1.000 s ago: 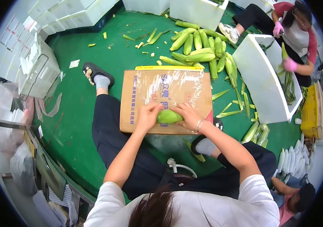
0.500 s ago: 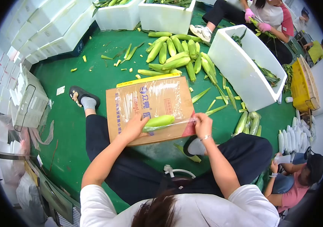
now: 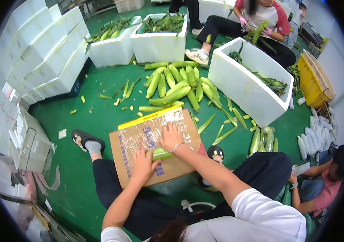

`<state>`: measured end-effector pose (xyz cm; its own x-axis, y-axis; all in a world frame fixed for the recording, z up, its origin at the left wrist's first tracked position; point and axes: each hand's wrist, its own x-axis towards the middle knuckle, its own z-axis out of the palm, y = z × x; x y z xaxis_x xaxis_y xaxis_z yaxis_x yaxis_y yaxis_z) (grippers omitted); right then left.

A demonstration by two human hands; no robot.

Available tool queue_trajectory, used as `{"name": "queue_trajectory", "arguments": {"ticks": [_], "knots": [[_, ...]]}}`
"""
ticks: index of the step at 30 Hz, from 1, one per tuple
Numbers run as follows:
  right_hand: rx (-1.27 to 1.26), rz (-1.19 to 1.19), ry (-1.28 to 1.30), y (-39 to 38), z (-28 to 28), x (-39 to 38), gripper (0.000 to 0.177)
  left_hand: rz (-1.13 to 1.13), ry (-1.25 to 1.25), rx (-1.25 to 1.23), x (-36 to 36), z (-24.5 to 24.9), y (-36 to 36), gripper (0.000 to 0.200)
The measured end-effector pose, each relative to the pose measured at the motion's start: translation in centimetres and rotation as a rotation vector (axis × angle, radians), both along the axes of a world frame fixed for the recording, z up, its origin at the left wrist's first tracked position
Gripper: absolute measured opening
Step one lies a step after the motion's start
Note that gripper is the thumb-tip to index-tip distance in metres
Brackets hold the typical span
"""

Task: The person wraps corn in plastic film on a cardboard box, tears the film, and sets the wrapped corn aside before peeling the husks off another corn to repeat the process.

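Note:
A green ear of corn [image 3: 160, 154] in its husk lies on a cardboard box [image 3: 180, 171] before me. Clear plastic film [image 3: 137, 135] covers part of the box top, and a yellow strip [image 3: 150, 117] runs along its far edge. My left hand [image 3: 143, 164] is closed around the left end of the corn, thumb on the near side. Just beyond the corn, my right hand [image 3: 172, 138] lies flat on the film with its fingers stretched out. My right wrist hides the corn's right end.
Several ears of corn [image 3: 176, 86] are piled on the green floor past the box. White foam boxes [image 3: 160, 46] with corn and husks stand behind. Wrapped corn [image 3: 266, 139] and white-wrapped pieces [image 3: 317, 137] lie at right. Two other people sit nearby, one wearing pink gloves [image 3: 266, 31].
My right hand has moved from the box's right corner, where it pinched the film, to the film beyond the corn. The corn sits farther left. The view has tilted up.

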<state>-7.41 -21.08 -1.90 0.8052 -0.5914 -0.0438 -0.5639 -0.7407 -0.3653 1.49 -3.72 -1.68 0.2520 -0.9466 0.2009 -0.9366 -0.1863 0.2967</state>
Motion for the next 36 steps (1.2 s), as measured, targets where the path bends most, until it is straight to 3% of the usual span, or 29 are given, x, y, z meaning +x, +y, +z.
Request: {"name": "queue_trajectory", "arguments": {"ticks": [2,4,6,7,8,9,10,12,14,15,20,22,24,25,26,27,28,29,30,31,33,34,35,36], "knots": [[-0.007,0.004,0.094,-1.9,0.9,2.4,0.054,-0.002,-0.109,-0.108,0.7,-1.0,-0.7,0.067],[0.691,0.447,0.297,-2.5,-2.0,4.0,0.045,-0.069,-0.041,-0.037,2.1,-2.7,-1.0,0.062],[0.790,0.616,0.228,-3.2,-4.1,2.7,0.046,-0.138,-0.083,-0.078,0.8,-2.8,-0.6,0.059],[0.786,0.606,0.225,-2.4,-5.2,1.3,0.046,-0.139,0.036,-0.117,-1.1,-2.9,0.2,0.057],[0.590,0.723,0.117,-1.1,-6.6,-0.4,0.050,-0.139,0.152,-0.154,-3.0,-2.9,1.1,0.056],[0.385,0.832,0.007,-0.5,-7.3,-1.3,0.055,-0.081,0.298,0.031,-5.1,-2.0,1.9,0.056],[0.380,0.822,0.000,0.5,-6.2,-2.0,0.055,-0.022,0.440,0.223,-7.4,-1.6,3.1,0.057],[0.238,0.677,0.182,2.8,-2.7,-3.9,0.064,0.435,1.609,0.570,-11.5,-5.7,6.2,0.051],[0.167,0.664,0.118,4.0,-4.2,-5.0,0.065,0.334,2.230,0.847,-13.3,-3.6,9.1,0.055],[0.099,0.654,0.066,4.6,-4.6,-5.6,0.066,0.331,2.318,0.895,-14.3,-2.0,10.1,0.052],[0.219,0.558,0.002,6.4,-4.2,-7.8,0.065,0.320,1.953,0.912,-16.6,4.0,12.9,0.034],[0.670,0.610,-0.359,6.5,-7.2,-10.2,0.059,0.273,1.660,0.832,-16.3,5.5,13.1,0.028],[0.945,0.518,-0.019,5.9,-3.7,-14.6,0.050,0.299,1.275,0.622,-14.6,8.1,11.9,0.027],[0.948,0.507,-0.015,7.1,-2.0,-16.9,0.050,0.350,1.329,0.599,-13.5,8.2,10.7,0.029],[1.176,0.031,-0.165,8.5,-0.2,-18.8,0.046,0.204,0.957,0.543,-11.6,7.2,9.4,0.041],[1.354,-0.463,-0.315,9.4,1.0,-19.9,0.042,0.227,1.084,0.184,-11.2,6.3,8.8,0.028],[1.357,-0.464,-0.314,10.0,1.3,-20.1,0.042,0.260,1.049,0.062,-11.4,8.3,7.0,0.011],[1.505,-0.689,-0.463,10.6,1.4,-20.1,0.039,0.212,0.886,-0.172,-12.7,11.2,4.9,0.015],[1.639,-0.921,-0.611,11.1,1.6,-20.3,0.037,0.215,0.886,-0.409,-12.8,10.2,3.6,0.016],[1.697,-0.867,-0.617,11.4,1.9,-20.2,0.045,0.218,0.878,-0.646,-13.0,8.8,2.1,0.016],[1.819,-0.774,-0.593,11.0,3.3,-20.9,0.048,0.272,1.464,-0.855,-14.3,10.7,-1.8,0.011],[1.941,-0.675,-0.569,10.9,4.3,-21.3,0.052,0.145,1.831,-0.849,-14.9,10.8,-4.2,0.012],[1.984,-0.676,-0.591,10.3,5.7,-21.7,0.057,0.328,1.945,-0.512,-15.4,9.1,-5.8,0.016],[2.009,-0.569,-0.665,9.5,6.0,-22.4,0.054,0.303,2.054,-0.225,-16.0,7.2,-7.6,0.024]]}}
